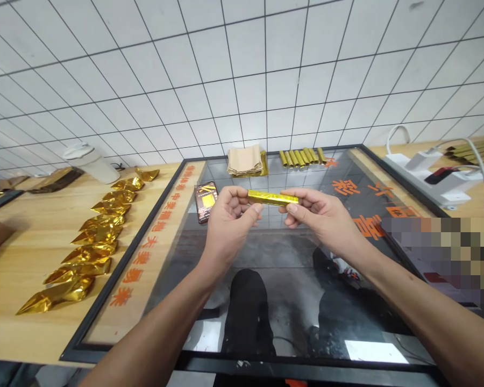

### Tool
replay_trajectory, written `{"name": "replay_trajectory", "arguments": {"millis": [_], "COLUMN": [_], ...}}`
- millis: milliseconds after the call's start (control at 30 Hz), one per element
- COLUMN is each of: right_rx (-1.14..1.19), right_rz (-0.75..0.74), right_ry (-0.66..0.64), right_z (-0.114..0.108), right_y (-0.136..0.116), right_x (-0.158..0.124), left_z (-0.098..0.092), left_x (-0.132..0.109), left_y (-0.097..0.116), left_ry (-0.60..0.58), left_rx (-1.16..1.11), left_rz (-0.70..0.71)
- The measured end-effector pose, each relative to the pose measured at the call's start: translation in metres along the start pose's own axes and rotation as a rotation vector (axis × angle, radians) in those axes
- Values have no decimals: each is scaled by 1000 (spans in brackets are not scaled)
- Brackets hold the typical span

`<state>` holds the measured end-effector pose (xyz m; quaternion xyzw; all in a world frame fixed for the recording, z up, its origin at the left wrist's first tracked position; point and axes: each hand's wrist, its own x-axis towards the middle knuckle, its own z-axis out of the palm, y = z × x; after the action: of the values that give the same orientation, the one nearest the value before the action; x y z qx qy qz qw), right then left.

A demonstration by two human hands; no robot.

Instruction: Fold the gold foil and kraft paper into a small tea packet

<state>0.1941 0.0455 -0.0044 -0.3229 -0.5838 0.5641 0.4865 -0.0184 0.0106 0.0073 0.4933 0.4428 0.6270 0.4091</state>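
Your left fingers point(234, 193) are pinching one end of a shiny gold roll point(272, 197), and your right fingers point(306, 195) are clamping its other end, so the roll is lying level between them, off the glass panel point(274, 258) underneath. It is looking light and fairly stiff along its length, though its walls are probably denting under a hard squeeze and its foil-like skin is likely sliding; the ends are offering the surest hold, with thumbs below, leaving the middle unpressed. Just left of your left fingers, a phone point(205, 201) is lying on the panel. Beyond your fingers, a stack of brown paper point(245, 159) is resting, with a row of gold tubes point(302, 157) sitting to its right. Well left of your fingers, pointed gold foil packets point(99, 234) are lining the wooden counter point(36, 242); well to the right, a white power strip point(411, 166) is holding plugs.
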Motion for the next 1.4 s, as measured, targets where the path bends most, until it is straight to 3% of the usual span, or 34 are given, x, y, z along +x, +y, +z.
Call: {"name": "replay_trajectory", "arguments": {"millis": [200,433,733,1067,1400], "right_rx": [14,53,24,1,28], "right_rz": [62,82,9,14,-4], "right_ry": [-14,6,12,-26,24], "right_z": [-2,-5,-4,-4,0], "right_y": [-3,1,-3,-5,-9], "right_x": [0,-1,1,-1,-2], "left_z": [0,0,0,-1,-3], "left_x": [0,-3,0,-8,-8], "left_y": [2,6,3,-1,-3], "left_ry": [-65,-74,-74,-168,-129], "left_rx": [45,93,60,318,316], "left_rz": [32,-22,-77,149,119]}}
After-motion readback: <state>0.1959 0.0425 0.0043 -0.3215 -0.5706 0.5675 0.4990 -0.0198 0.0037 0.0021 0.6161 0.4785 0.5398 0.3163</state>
